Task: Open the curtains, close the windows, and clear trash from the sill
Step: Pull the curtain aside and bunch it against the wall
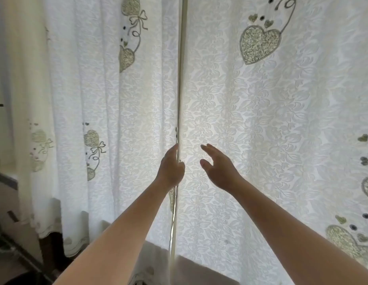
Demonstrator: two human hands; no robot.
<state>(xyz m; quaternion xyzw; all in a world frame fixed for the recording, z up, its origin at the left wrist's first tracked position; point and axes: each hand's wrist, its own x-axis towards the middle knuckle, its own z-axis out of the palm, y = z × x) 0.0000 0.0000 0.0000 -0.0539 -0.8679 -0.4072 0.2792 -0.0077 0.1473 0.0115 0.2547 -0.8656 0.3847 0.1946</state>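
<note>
Two white lace curtains with embroidered green hearts hang drawn together across the window. The left curtain [109, 120] meets the right curtain [261, 130] along a vertical seam near the middle. My left hand [172, 168] is at that seam, its fingers curled around the inner edge of the left curtain. A little to the right, my right hand [217, 169] hovers in front of the right curtain with fingers spread, holding nothing. Window and sill are hidden behind the fabric.
A plain cream wall or side drape [16, 79] fills the far left. Dark furniture [12, 233] stands low at the left edge. A pale ledge [191, 266] shows beneath the curtain hems.
</note>
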